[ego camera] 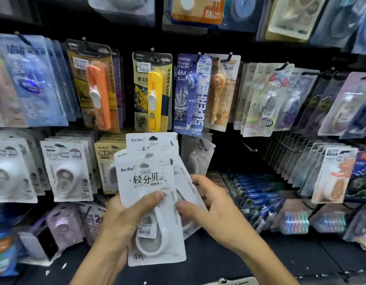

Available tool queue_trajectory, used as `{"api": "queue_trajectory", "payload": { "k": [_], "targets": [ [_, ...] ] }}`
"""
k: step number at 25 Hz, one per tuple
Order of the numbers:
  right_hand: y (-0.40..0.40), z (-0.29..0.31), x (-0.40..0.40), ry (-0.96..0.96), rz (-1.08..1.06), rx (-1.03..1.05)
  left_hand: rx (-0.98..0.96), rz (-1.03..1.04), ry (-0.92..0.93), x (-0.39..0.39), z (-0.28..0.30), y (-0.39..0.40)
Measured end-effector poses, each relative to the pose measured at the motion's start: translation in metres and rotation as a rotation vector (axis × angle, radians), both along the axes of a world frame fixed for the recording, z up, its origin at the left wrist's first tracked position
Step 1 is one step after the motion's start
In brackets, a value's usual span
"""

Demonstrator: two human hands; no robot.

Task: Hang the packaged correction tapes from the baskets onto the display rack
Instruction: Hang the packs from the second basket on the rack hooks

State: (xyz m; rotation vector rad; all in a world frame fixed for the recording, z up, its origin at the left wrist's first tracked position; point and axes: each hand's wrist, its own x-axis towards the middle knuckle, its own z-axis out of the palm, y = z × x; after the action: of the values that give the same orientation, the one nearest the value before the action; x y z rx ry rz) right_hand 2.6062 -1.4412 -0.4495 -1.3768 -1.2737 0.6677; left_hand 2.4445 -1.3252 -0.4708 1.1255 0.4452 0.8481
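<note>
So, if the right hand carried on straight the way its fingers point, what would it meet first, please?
The right hand points leftward into the fanned white BoBo packs it already pinches; beyond them is probably the left hand, though depth is hard to judge.

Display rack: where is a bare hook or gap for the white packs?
One bare metal hook juts out in the dark gap between the white BoBo correction-tape packs held by both hands and the angled grey packs. Everywhere else, hooks are packed.
</note>
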Motion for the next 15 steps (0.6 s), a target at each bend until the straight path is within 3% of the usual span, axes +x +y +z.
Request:
{"api": "queue_trajectory", "payload": {
  "k": [2,5,7,10,14,15],
  "targets": [
    [-0.009,-0.016,0.001,0.175,-0.033,0.042,-0.029,0.007,0.007,0.000,-0.001,-0.001],
    [-0.015,-0.016,0.025,0.386,-0.433,0.183,-0.051,0.083,0.036,-0.004,-0.002,0.005],
    [-0.023,-0.016,0.041,0.321,-0.555,0.144,-0.034,0.102,0.029,-0.007,-0.001,0.006],
    [-0.023,-0.019,0.043,0.127,-0.539,0.048,0.030,0.082,0.009,-0.009,0.003,0.003],
    [-0.014,-0.022,0.042,0.218,-0.742,-0.053,0.078,0.103,0.017,-0.007,0.002,0.000],
    [-0.015,-0.023,0.038,0.153,-0.787,-0.111,0.101,0.120,0.035,-0.007,0.002,0.000]
  ]
}}
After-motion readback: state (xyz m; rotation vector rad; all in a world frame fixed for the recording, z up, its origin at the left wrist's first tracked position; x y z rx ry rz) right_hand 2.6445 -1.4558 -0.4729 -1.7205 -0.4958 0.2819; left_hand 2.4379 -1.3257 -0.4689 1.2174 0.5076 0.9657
